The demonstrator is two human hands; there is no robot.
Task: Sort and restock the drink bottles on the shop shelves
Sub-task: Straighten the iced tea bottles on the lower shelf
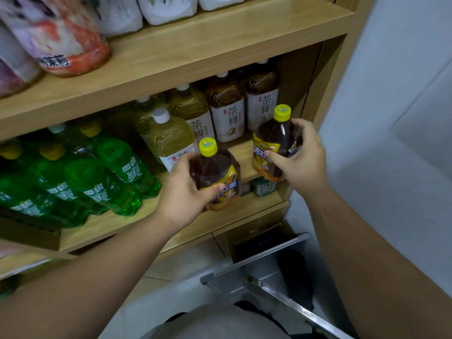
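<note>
Tea bottles (pixel 210 167) apparently within curled fingers (pixel 302 127)

two iced-tea bottles (pixel 212 167) (pixel 276 138), two hands (pixel 181 199) (pixel 303 162)

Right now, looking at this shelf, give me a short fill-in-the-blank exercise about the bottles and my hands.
1. The left hand grips a dark tea bottle with a ____ cap.
2. The right hand grips a matching bottle nearer the ____ end of the shelf.
3. The soda bottles at the left are ____.
Missing: yellow, right, green.
</note>
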